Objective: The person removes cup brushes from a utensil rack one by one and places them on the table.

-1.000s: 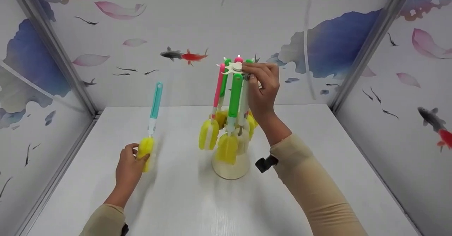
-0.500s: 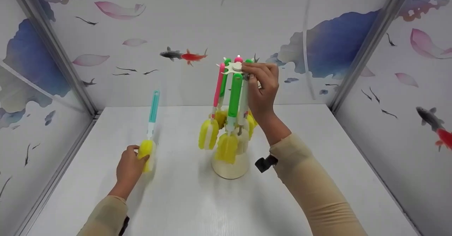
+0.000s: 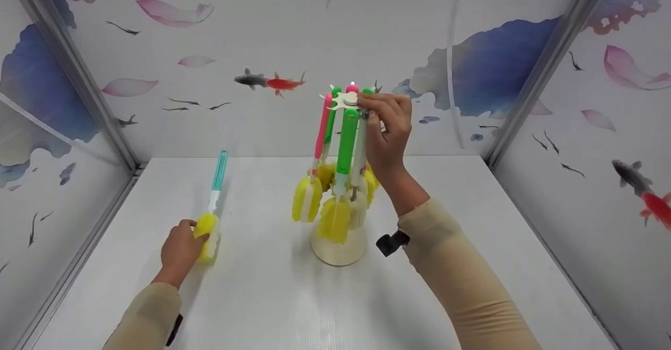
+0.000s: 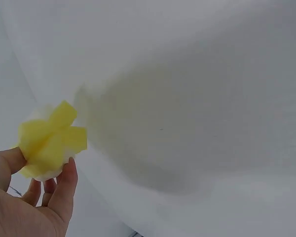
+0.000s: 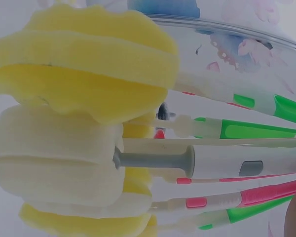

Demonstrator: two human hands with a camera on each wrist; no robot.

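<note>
At the left, my left hand [image 3: 180,249] pinches the yellow-and-white sponge head of a bottle brush [image 3: 206,229]. Its teal handle points away from me, low over the table. The left wrist view shows thumb and fingers around the sponge end [image 4: 52,143]. In the middle, my right hand [image 3: 390,132] is at the top of a cream brush stand [image 3: 338,253], its thumb and fingers pinching the upper end of a white-handled sponge brush [image 5: 222,160]. That brush, with a grey neck and cream sponge, hangs among the others. The fingers partly hide the stand's hooked top [image 3: 343,100].
Several sponge brushes with green and pink handles, such as a green one [image 3: 346,143] and a pink one [image 3: 323,127], hang round the stand. White panels printed with fish and petals enclose the white table [image 3: 272,297] at the back and sides.
My left hand has shifted slightly left with the teal-handled bottle brush, whose handle end has dropped toward the table. My right hand stays at the stand's top.
</note>
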